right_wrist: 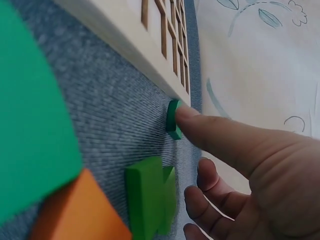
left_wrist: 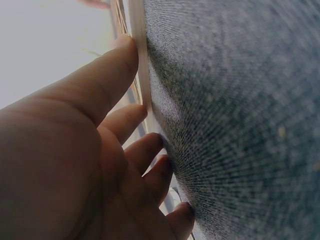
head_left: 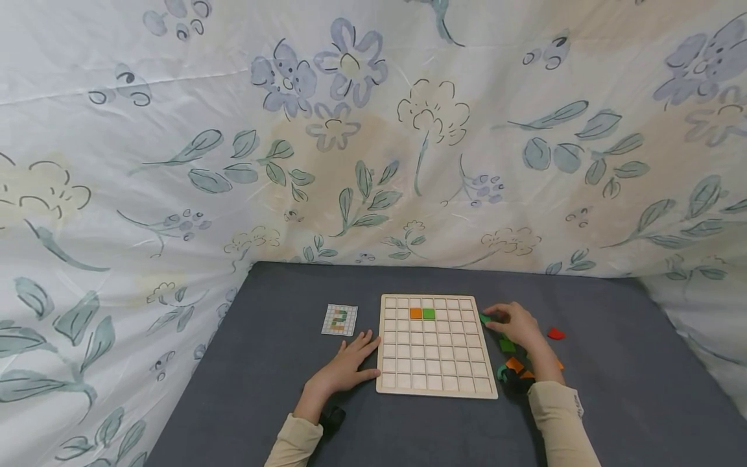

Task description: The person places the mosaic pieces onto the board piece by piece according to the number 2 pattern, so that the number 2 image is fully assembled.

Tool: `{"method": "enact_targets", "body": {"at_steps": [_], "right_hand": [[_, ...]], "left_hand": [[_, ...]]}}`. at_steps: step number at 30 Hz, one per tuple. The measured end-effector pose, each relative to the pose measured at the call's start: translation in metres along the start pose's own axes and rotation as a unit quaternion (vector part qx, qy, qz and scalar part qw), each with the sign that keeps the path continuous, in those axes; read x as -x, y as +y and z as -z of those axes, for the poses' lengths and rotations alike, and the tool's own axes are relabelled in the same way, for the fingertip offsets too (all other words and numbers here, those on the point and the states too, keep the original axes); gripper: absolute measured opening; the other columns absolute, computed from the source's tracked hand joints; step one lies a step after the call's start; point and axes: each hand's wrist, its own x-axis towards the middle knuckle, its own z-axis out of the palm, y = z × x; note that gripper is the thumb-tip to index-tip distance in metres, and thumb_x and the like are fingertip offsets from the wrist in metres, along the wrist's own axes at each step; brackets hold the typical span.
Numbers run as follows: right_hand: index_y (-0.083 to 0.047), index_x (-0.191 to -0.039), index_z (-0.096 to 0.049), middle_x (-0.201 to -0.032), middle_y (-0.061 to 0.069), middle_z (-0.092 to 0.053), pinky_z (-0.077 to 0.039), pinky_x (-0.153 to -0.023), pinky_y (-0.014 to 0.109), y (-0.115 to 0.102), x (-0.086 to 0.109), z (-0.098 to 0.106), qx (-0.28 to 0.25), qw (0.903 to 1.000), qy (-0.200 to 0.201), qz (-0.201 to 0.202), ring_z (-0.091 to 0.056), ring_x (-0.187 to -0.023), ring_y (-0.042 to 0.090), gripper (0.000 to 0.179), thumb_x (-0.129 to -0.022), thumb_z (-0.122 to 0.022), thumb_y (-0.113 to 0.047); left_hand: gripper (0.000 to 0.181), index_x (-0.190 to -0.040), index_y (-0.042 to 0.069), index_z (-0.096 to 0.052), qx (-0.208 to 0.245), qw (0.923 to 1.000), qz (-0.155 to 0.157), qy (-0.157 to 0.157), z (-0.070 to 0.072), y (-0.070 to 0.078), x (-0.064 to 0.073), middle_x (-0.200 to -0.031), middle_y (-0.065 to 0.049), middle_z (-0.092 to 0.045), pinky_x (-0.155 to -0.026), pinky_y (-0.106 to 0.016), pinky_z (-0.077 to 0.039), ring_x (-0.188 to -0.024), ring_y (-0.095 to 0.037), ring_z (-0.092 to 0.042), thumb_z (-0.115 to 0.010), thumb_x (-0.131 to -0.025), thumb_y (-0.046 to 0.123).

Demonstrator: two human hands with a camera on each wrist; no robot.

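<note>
In the head view a wooden grid board (head_left: 434, 347) lies on the table, with one orange square tile (head_left: 415, 314) and one green square tile (head_left: 428, 314) in its upper row. My left hand (head_left: 344, 366) rests at the board's left side, fingers spread, thumb and fingertips against the edge. At the board's upper right edge my right hand (head_left: 516, 326) pinches a small dark green tile (head_left: 485, 318). The thumb (right_wrist: 187, 115) presses on that tile in the right wrist view; the index finger is mostly hidden there.
Loose tiles lie right of the board: green ones (head_left: 508, 345), orange ones (head_left: 515, 364) partly under the right forearm, and a red one (head_left: 556, 333) farther right. A small pattern card (head_left: 340, 320) sits left of the board. A floral cloth (head_left: 373, 162) hangs behind the dark table.
</note>
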Motion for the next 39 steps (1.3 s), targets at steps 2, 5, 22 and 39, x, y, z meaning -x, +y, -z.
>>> {"method": "enact_targets", "body": {"at_steps": [2, 5, 22, 39], "right_hand": [[-0.013, -0.108, -0.069, -0.096, 0.012, -0.053, -0.034, -0.067, 0.041, 0.001, 0.0, -0.001, -0.001, 1.0, -0.001, -0.003, -0.05, -0.082, 0.024, 0.026, -0.084, -0.07, -0.021], [-0.013, -0.107, -0.069, -0.096, 0.012, -0.053, -0.034, -0.069, 0.045, 0.001, 0.0, -0.002, -0.005, 1.0, 0.002, -0.002, -0.05, -0.082, 0.025, 0.024, -0.084, -0.07, -0.019], [-0.012, -0.108, -0.069, -0.098, 0.016, -0.055, -0.036, -0.07, 0.05, 0.008, 0.001, 0.005, 0.012, 0.9999, 0.005, 0.001, -0.054, -0.087, 0.031, 0.024, -0.086, -0.064, -0.006], [-0.007, -0.11, -0.065, -0.098, 0.016, -0.055, -0.035, -0.07, 0.051, 0.014, 0.0, 0.005, 0.004, 0.9997, 0.01, -0.021, -0.05, -0.09, 0.032, 0.032, -0.083, -0.07, -0.025]], "left_hand": [[0.068, -0.148, 0.01, -0.026, -0.001, 1.0, 0.0, 0.0, 0.0, 0.0, 0.0, -0.153, -0.017, -0.016, -0.11, -0.062, -0.006, -0.142, -0.036, -0.01, -0.054, -0.092, 0.037], [0.068, -0.148, 0.01, -0.026, -0.001, 1.0, -0.001, 0.001, 0.0, 0.0, 0.0, -0.153, -0.017, -0.016, -0.11, -0.063, -0.006, -0.142, -0.036, -0.01, -0.054, -0.092, 0.037], [0.068, -0.147, 0.008, -0.027, 0.002, 1.0, -0.005, 0.002, 0.001, 0.001, 0.001, -0.153, -0.019, -0.017, -0.109, -0.064, -0.007, -0.141, -0.037, -0.011, -0.055, -0.092, 0.037], [0.067, -0.147, 0.007, -0.028, 0.003, 1.0, -0.003, 0.002, 0.002, 0.001, 0.001, -0.152, -0.02, -0.018, -0.109, -0.064, -0.007, -0.141, -0.038, -0.011, -0.056, -0.092, 0.034]]}}
